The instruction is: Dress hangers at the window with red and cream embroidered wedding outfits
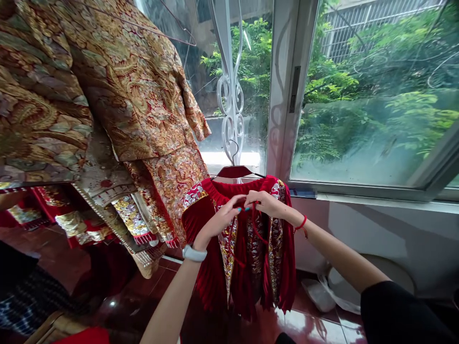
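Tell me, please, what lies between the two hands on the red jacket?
In the head view, the left hand and right hand nearly meet at the collar of the red jacket; only its velvet and a thin red cord lie between them.

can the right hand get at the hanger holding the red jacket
Probably yes. The right hand is at the red collar, just below the dark red hanger, and only the collar's edge lies between them.

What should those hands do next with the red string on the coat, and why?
Maybe tie the red cord into a bow, because the left hand and right hand both seem to pinch it at the collar of the hanging red velvet jacket, and a loop dangles loose.
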The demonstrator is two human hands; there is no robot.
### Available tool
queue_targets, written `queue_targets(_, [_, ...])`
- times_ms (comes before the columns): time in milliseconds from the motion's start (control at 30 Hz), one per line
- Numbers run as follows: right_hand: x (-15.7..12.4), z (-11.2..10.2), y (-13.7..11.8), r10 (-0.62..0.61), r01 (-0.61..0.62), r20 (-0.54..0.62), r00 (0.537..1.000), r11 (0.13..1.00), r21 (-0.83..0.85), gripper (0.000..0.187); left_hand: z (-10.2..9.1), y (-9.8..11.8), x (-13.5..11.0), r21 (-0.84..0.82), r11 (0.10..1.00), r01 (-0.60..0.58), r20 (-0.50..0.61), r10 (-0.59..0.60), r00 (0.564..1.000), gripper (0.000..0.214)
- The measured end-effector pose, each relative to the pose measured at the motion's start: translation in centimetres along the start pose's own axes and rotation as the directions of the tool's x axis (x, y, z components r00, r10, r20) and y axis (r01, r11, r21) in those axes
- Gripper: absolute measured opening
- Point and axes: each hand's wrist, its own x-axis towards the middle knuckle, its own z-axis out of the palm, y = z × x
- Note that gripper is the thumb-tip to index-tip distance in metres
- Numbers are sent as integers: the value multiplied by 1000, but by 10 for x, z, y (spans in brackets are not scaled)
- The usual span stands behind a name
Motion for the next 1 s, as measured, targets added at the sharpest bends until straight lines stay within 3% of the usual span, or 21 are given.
queue_targets(67, [-1, -7, -3, -129, 134, 41, 991, 977, -164, 25, -2, 3, 20, -125, 987, 104, 76, -95, 993, 16])
queue_targets(200, [-8, -7, -6, -283, 303, 117, 952, 816, -492, 36, -7, 5, 55, -75, 963, 260, 263, -233, 936, 18])
queue_targets(300, [-12, -2, -1, -300, 290, 76, 951, 776, -560, 37, -11, 7, 69, -33, 943, 331, 433, -285, 856, 22])
queue_targets(400, [-14, 0, 6, -241, 186, -47, 969, 845, -502, 35, -13, 9, 70, -62, 925, 376, 511, -294, 808, 21])
queue_targets(467, [-13, 1, 8, -202, 134, -106, 974, 884, -448, 34, -15, 11, 67, -96, 925, 367, 483, -279, 830, 15])
queue_targets(567, [-11, 4, 11, -157, 73, -168, 973, 904, -420, 34, -22, 21, 59, -112, 950, 292, 369, -233, 900, 10])
queue_targets(733, [-13, 15, 21, -83, -62, -298, 951, 893, -446, 36, -41, 69, 29, -66, 980, 189, 164, -176, 971, 15])
queue_targets(867, [-17, 20, 28, -71, -89, -339, 938, 897, -434, 35, -57, 95, -26, 120, 988, 100, 47, -106, 993, 25])
queue_targets(933, [-19, 22, 27, -63, -80, -345, 936, 920, -384, 32, -63, 87, -61, 198, 976, 94, -56, -85, 995, 28])
queue_targets(1000, [-19, 23, 25, -49, -73, -349, 936, 942, -328, 29, -68, 65, -95, 210, 966, 151, -167, -116, 979, 35])
